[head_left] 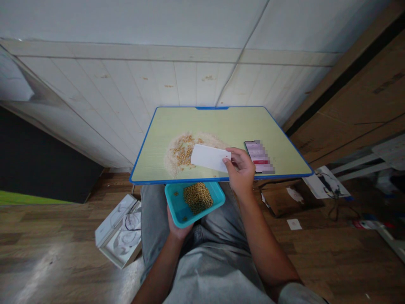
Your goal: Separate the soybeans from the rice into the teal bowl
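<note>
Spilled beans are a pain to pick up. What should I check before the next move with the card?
1. Tray under the table edge: ok, its rim sits just below the near edge, in line with the pile.
2. Left hand supports the tray from beneath: ok.
3. Right hand grips the card: ok, held at its right end.
4. Card edge flat on the table: cannot tell.
5. Room in the tray: ok, the beans cover only part of it.
6. Phone out of the pile: ok, though close to the right hand.
</note>
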`<state>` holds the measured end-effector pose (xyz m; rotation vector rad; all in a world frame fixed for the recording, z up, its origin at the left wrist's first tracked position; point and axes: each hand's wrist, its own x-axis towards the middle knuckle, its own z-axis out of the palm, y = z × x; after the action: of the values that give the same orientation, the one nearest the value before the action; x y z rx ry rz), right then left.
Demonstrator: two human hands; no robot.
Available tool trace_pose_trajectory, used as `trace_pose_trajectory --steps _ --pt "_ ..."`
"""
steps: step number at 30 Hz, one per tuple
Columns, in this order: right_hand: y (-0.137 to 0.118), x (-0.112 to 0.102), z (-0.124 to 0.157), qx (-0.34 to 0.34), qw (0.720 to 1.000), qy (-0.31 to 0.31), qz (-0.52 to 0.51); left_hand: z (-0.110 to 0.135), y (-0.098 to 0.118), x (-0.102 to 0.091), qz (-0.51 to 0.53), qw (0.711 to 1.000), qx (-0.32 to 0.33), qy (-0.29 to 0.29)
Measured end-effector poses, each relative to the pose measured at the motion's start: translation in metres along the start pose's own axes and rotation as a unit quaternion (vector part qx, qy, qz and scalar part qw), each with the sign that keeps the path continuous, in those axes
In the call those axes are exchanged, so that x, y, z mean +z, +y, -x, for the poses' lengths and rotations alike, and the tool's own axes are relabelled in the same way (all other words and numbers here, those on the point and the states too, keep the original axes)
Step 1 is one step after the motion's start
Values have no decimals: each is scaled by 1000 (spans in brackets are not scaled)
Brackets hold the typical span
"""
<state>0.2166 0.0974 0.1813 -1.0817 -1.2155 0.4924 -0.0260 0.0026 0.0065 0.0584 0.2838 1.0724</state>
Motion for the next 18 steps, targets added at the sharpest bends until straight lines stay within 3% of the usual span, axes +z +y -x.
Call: trace_pose_trajectory --steps 8,18 --pt "1 -1 0 13 999 25 -18 -1 0 4 7 1000 5 -3" --pt "6 -12 3 -1 999 42 -15 -3 2 -8 31 998 0 -58"
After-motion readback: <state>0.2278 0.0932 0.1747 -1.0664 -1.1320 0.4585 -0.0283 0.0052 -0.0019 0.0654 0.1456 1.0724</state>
